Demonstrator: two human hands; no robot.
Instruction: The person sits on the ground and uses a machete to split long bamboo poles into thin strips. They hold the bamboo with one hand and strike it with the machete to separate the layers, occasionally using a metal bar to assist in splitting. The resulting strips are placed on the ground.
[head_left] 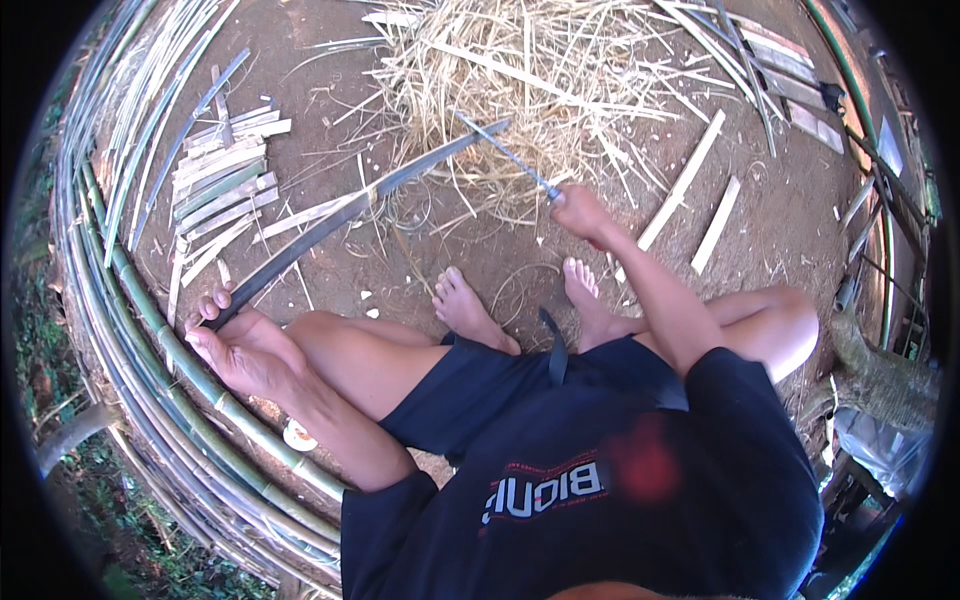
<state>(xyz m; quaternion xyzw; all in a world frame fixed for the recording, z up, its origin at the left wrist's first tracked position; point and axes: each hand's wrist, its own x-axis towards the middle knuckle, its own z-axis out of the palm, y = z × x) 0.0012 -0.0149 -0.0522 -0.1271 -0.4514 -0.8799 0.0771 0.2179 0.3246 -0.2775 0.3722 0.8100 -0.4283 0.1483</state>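
Note:
My left hand [250,350], palm up and fingers curled, grips the near end of a long, dark bamboo strip [315,235]. The strip slants up and away to the right, with a pale node partway along it. Closed round a handle, my right hand [582,215] holds a knife [510,157] with a thin blade. That blade points away to the left, and its tip crosses the strip near its far end. Whether blade and strip touch, I cannot tell. Beyond them lies a heap of pale bamboo shavings [560,70].
Short split bamboo pieces [225,185] lie in a stack at the left. Long green poles [225,400] curve along the left side, with thin strips [165,110] farther off. Two pale slats [685,185] rest on the dirt at right, near a tree trunk [880,375].

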